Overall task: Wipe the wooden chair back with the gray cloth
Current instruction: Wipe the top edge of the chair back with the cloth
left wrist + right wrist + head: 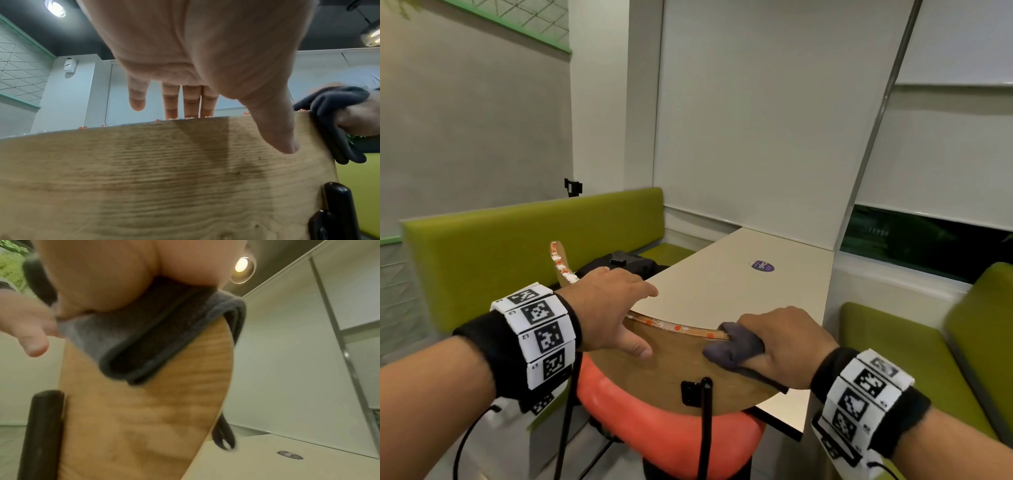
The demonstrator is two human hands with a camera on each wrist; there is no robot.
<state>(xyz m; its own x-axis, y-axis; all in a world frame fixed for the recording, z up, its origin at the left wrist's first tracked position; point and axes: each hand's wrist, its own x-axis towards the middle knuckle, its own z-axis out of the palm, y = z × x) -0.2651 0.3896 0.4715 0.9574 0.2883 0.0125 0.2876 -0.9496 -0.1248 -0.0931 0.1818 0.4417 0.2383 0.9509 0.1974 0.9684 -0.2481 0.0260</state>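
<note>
The curved wooden chair back [671, 370] stands in front of me, and its top edge carries orange spots [678, 328] and whitish smears. My left hand [619, 308] lies over the top edge on the left, fingers straight, with the thumb touching the rear face [164, 178]. My right hand [784, 342] grips the folded gray cloth [732, 346], which is draped over the top edge near the right end. In the right wrist view the cloth [133, 337] hangs down both sides of the wood [144, 418]. The left wrist view shows the cloth [333, 100] at the right corner.
A beige table [739, 291] with a purple sticker [762, 266] stands just beyond the chair. Green benches [517, 246] line the left and right walls, and a black bag [619, 263] lies on the left one. Below the back are the orange seat [654, 428] and a black frame post [705, 411].
</note>
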